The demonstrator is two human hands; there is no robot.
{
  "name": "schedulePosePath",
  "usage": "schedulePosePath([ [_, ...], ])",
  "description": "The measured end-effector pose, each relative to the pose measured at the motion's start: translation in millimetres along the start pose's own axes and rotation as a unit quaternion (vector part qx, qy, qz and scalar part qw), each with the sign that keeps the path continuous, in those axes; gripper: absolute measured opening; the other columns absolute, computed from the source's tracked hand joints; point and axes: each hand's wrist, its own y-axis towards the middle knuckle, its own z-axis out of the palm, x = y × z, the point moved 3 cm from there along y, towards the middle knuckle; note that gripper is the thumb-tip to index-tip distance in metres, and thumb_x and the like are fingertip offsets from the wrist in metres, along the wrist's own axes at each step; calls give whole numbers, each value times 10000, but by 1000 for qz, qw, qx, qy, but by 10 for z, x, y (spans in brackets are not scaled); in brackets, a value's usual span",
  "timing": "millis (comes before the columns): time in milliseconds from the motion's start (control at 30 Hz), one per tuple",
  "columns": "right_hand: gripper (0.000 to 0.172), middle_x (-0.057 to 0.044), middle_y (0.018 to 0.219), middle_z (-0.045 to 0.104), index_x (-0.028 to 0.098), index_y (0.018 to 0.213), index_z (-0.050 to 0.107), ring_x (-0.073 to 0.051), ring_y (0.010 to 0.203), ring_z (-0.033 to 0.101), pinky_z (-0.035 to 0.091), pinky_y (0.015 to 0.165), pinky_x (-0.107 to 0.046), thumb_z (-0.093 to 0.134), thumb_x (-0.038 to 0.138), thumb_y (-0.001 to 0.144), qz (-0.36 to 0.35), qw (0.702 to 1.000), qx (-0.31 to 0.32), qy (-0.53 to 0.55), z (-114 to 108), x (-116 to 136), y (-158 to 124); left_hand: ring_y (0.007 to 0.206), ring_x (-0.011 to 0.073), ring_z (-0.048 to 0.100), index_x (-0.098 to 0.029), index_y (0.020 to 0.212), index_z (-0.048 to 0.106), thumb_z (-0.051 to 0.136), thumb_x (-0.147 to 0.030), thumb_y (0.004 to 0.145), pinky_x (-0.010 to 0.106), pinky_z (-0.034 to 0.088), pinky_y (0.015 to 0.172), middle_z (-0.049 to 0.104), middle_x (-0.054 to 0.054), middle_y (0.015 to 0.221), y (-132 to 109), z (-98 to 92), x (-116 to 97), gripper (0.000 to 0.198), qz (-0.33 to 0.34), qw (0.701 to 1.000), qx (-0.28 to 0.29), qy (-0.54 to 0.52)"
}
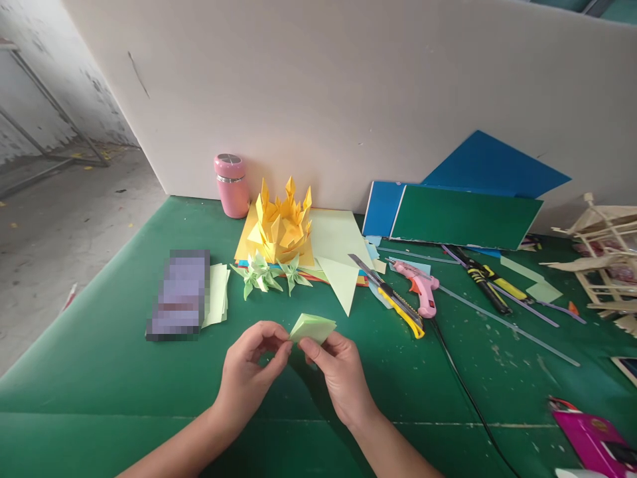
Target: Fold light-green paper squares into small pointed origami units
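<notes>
A small folded piece of light green paper point(313, 328) is held up over the green table in front of me. My right hand point(343, 375) grips it from the right, thumb on the near face and fingers behind. At its left corner, the thumb and forefinger of my left hand point(253, 368) pinch the paper's edge. Just beyond my hands lie several pale green folded paper flowers point(261, 273). Behind them a yellow folded paper crown-like piece point(283, 229) rests on sheets of yellow and pale green paper point(338, 232).
To the left are a blurred-out phone-like object point(179, 295), small green paper slips point(215, 295) and a pink flask point(232, 187). On the right lie a yellow utility knife point(398, 309), a pink glue gun point(421, 287) with its cord, pliers point(485, 285) and a magenta box point(592, 435).
</notes>
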Motion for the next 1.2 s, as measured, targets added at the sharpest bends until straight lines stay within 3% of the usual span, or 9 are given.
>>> schedulePosePath([
  [100,178,32,516,569,180,619,720,-93,528,413,400,537,-233,791,335,567,-8,1000,3,-7,-3,-13,-7,644,125,609,-203,711,603,603,-124,731,195,538,575,612,-3,700,2,-11,-16,81,18,1000,0,17],
  [233,153,18,585,629,198,688,750,-102,553,448,418,562,-237,778,319,599,-22,1000,15,-14,-7,-18,-15,626,122,603,-200,702,606,615,-140,718,199,540,575,611,-3,705,10,-12,-10,62,-7,1000,5,2],
  [533,150,9,616,661,209,690,759,-115,573,481,423,588,-250,781,310,581,-20,1000,18,-11,12,26,-22,505,89,554,-162,634,594,719,-232,635,173,476,477,581,-27,573,38,8,23,143,-196,970,49,-137],
  [667,175,18,545,600,184,649,744,-103,545,428,387,539,-237,788,321,549,-1,1000,3,-24,14,17,-20,508,83,553,-163,606,597,710,-183,621,174,480,481,601,-19,612,22,-7,10,116,-168,977,22,-126],
  [800,206,30,497,537,168,588,712,-96,528,391,366,519,-234,788,353,537,7,1000,3,-28,25,21,-13,565,108,586,-182,579,577,680,-148,631,187,509,511,609,-13,624,27,-29,-20,120,-89,992,-21,-89],
  [900,238,28,492,526,165,571,693,-98,524,381,366,517,-240,787,381,538,8,999,7,-31,31,36,-17,591,122,601,-191,599,582,663,-147,653,202,528,535,612,-9,624,32,-29,-42,106,-63,995,-19,-72],
  [1200,278,24,487,503,162,545,652,-102,515,391,366,520,-244,768,412,582,-4,999,-4,-54,-37,19,-5,600,133,609,-182,674,572,731,-269,684,232,537,558,641,9,653,30,-64,-17,182,-113,987,-14,-113],
])
